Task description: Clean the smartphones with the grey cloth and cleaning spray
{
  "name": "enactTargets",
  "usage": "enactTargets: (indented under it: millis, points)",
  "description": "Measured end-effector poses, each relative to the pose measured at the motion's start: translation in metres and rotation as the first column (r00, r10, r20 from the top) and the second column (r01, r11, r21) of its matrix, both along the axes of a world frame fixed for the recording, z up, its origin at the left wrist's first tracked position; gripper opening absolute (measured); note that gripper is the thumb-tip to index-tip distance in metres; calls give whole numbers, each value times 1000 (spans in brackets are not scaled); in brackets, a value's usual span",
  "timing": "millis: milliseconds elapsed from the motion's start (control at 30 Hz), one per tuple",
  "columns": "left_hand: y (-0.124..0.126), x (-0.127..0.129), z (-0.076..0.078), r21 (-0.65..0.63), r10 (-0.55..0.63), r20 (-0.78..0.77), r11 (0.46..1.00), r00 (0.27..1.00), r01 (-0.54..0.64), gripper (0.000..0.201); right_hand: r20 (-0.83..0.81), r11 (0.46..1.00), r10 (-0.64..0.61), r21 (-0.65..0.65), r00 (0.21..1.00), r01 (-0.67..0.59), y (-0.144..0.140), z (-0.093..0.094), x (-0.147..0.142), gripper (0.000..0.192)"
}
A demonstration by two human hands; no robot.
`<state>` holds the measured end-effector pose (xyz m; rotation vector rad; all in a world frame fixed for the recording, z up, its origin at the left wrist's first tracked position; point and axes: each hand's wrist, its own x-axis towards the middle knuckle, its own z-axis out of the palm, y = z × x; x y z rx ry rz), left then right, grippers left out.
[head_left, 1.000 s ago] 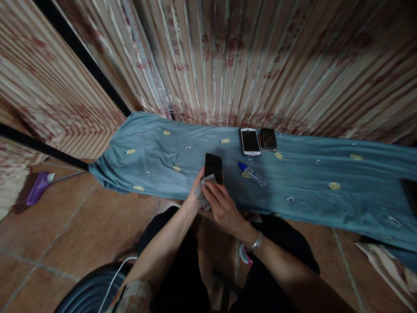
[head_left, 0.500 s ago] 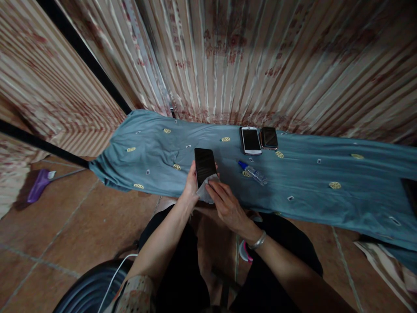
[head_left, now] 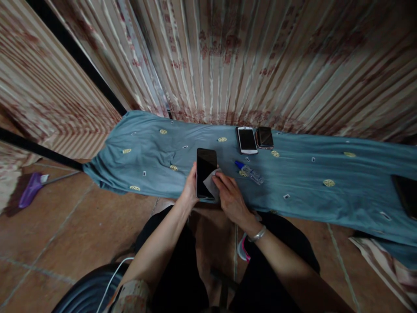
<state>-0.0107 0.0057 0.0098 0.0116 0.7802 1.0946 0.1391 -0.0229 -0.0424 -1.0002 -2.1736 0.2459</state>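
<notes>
1. Striped curtains (head_left: 228,56) hang behind a bench draped in a blue-grey cloth (head_left: 325,165); at its near edge the black smartphone (head_left: 206,167) stands upright.
2. Compared with a second ago, the phone is straighter and a little to the left, its dark screen more exposed.
3. Left hand (head_left: 190,188) grips the phone's left edge; right hand (head_left: 228,195) pinches a white wipe (head_left: 211,184) against the lower right of the screen, now higher up the glass, which suggests wiping strokes under way.
4. At two o'clock lies a small blue-capped bottle (head_left: 249,172); farther, at one o'clock, a white phone (head_left: 246,140) touches a dark phone (head_left: 265,137).
5. At nine o'clock, on the tiles, a purple broom (head_left: 29,191).

Blue-clothed table (head_left: 309,174), two phones (head_left: 246,140), small bottle (head_left: 249,172)
</notes>
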Motion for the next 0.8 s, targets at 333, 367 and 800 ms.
enactTargets:
  millis: [333, 367, 800]
  points:
    - [-8, 12, -7, 27, -31, 62, 999, 998, 30, 58, -19, 995, -100, -29, 995, 100, 24, -5, 5, 53]
    - [-9, 13, -7, 26, -35, 67, 999, 997, 34, 57, -16, 993, -111, -30, 994, 110, 27, -5, 5, 53]
    - [-17, 25, 1, -12, -54, 22, 998, 998, 55, 50, -22, 986, -164, -26, 986, 164, 41, -3, 9, 53]
